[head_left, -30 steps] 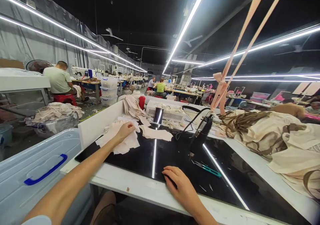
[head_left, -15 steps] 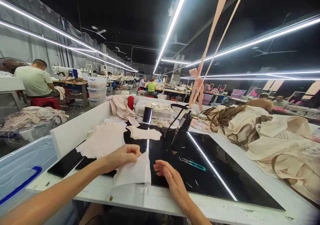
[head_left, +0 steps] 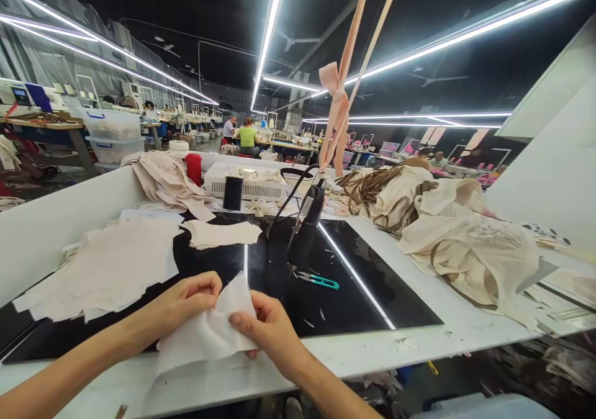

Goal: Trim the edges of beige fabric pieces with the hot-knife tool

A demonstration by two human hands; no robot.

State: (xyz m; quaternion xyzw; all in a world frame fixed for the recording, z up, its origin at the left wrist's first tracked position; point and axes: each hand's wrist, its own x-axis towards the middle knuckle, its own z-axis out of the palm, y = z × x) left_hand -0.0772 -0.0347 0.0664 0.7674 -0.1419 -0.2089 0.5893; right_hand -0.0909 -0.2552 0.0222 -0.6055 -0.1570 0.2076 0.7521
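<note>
Both hands grip a white fabric piece (head_left: pixel 205 338) over the table's front edge. My left hand (head_left: pixel 190 298) pinches its upper edge with closed fingers. On the other side my right hand (head_left: pixel 270 332) has its thumb on the front of the cloth, the fingers behind it. Beyond them hangs a black heat gun (head_left: pixel 306 226), nose down, tied by a peach fabric strip (head_left: pixel 336 108). Teal thread snips (head_left: pixel 319 280) lie on the black tabletop panel (head_left: pixel 354 307) to the right of my hands. A stack of cream fabric pieces (head_left: pixel 107 264) spreads at the left.
A narrow cream piece (head_left: pixel 221 234) lies behind my hands. Further back stand a white box with vents (head_left: pixel 261 189), a black cylinder (head_left: pixel 233 193) and a red thread cone (head_left: pixel 192 169). Cream garments with brown straps (head_left: pixel 470 245) are heaped at the right. Coworkers sit in the distance.
My right hand has moved in and taken hold of the white fabric, which was in my left hand alone. The view has turned to the right.
</note>
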